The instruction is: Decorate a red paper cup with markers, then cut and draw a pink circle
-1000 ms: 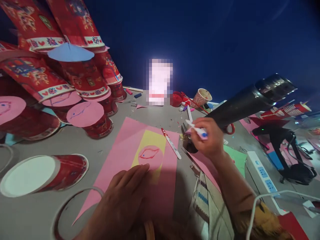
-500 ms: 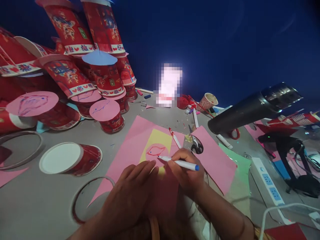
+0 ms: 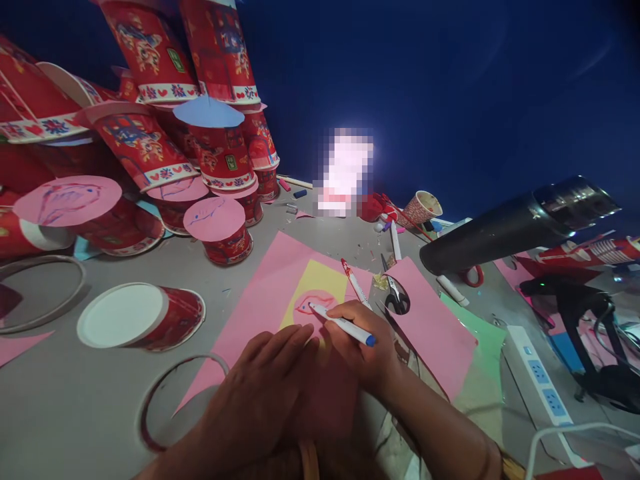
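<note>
My right hand [image 3: 367, 347] is closed around a white marker with a blue end [image 3: 357, 331], its tip at a small pink paper circle [image 3: 303, 298]. A red fish-like outline with a blue dot is drawn on the circle. Under it lies a yellow paper piece [image 3: 327, 275], on top of a large pink sheet [image 3: 273, 270]. My left hand [image 3: 255, 393] rests flat on the papers, fingers stretched out towards the circle's lower edge. Just beyond my right hand lie a red-and-white marker [image 3: 354, 279] and black-handled scissors [image 3: 397, 299].
Red paper cups [image 3: 215, 157] are stacked with paper discs at the left. One cup [image 3: 183, 317] lies nearer, beside a ring [image 3: 145, 413]. At the right are a black cylinder [image 3: 490, 227], another pink sheet [image 3: 435, 333], a green sheet [image 3: 487, 333] and a power strip [image 3: 537, 380].
The marker tip has moved up and left, from the outline's lower right edge to its inside. My right hand has followed, while my left hand stays nearly still. The view has shifted slightly.
</note>
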Available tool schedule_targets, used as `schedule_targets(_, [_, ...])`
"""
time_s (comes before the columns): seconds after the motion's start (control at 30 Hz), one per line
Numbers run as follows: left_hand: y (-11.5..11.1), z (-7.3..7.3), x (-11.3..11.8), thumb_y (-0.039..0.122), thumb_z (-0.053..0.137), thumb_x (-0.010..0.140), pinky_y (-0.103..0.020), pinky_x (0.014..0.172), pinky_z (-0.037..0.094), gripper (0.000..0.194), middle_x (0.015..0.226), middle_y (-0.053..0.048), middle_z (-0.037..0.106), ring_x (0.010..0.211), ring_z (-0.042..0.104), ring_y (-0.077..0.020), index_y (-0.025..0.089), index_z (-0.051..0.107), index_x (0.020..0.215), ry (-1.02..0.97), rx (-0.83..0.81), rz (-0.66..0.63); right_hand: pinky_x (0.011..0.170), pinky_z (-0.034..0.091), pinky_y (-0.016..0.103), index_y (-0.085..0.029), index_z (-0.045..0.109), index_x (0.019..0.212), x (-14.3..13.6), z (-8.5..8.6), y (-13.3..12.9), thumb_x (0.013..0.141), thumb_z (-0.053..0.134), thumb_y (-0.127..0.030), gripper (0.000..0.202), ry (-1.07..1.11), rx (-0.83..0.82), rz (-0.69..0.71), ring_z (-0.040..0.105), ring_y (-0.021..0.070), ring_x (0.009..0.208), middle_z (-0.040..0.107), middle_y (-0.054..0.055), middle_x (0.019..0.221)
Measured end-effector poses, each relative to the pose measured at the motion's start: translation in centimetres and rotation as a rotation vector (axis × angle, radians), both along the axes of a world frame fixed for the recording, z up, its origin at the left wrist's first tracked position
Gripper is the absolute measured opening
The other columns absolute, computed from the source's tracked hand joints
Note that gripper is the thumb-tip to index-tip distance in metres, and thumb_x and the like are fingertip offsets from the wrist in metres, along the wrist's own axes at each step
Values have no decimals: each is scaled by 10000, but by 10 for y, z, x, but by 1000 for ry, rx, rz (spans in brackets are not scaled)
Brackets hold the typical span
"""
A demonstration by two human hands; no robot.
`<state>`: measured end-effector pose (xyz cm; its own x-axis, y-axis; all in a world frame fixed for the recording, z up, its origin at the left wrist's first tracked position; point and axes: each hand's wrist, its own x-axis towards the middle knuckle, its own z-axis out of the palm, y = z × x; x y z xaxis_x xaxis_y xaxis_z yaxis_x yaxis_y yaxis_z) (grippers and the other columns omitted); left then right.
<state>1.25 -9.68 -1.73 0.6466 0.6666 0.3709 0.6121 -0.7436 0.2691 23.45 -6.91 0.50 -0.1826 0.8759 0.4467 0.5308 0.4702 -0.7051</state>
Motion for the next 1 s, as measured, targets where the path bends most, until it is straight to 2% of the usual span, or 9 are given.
schedule_targets(0.2, [1, 4, -2, 85, 512, 958, -382, 1082, 469, 490, 1455, -70, 704, 1345, 593, -231, 190, 638, 1420, 53, 2, -18, 740, 631, 289, -225, 714, 1018, -1, 1, 0, 990, 617, -211, 102, -33, -52, 8, 775, 197, 808, 804, 61, 896])
schedule_targets(0.4, [1, 4, 1, 102, 504, 975, -378, 1079, 462, 452, 1420, -72, 721, 1312, 609, -227, 183, 647, 1395, 25, 14, 6, 725, 620, 283, -230, 718, 1010, -3, -1, 1, 993, 611, -223, 109, -46, -68, 16, 773, 192, 807, 802, 54, 892])
schedule_targets(0.6, [2, 4, 2, 126, 526, 982, -370, 1086, 438, 413, 1414, -54, 728, 1308, 606, -218, 197, 665, 1364, -2, 35, 1, 746, 626, 280, -218, 714, 1028, -1, 0, -1, 990, 634, -208, 89, -33, -39, -48, 782, 192, 822, 808, 57, 914])
schedule_targets(0.73, [1, 1, 2, 152, 506, 1005, -367, 1083, 438, 416, 1418, -57, 726, 1320, 597, -222, 196, 653, 1392, -14, 34, 2, 735, 630, 289, -223, 716, 1038, -1, 1, -2, 990, 633, -209, 97, -34, -51, -14, 782, 197, 816, 809, 59, 907])
schedule_targets(0.9, [0, 0, 2, 80, 449, 984, -383, 1093, 428, 477, 1454, -67, 700, 1354, 574, -228, 188, 638, 1409, 1, 28, 0, 742, 633, 288, -223, 716, 1024, -2, 0, 1, 999, 622, -227, 97, -45, -63, -6, 785, 197, 827, 812, 60, 911])
schedule_targets(1.0, [2, 3, 3, 104, 476, 989, -384, 1066, 436, 437, 1425, -57, 717, 1314, 597, -228, 208, 662, 1371, 2, 26, 5, 751, 635, 288, -224, 722, 1020, -2, 0, 2, 1001, 625, -231, 98, -39, -57, -54, 790, 198, 834, 814, 60, 914])
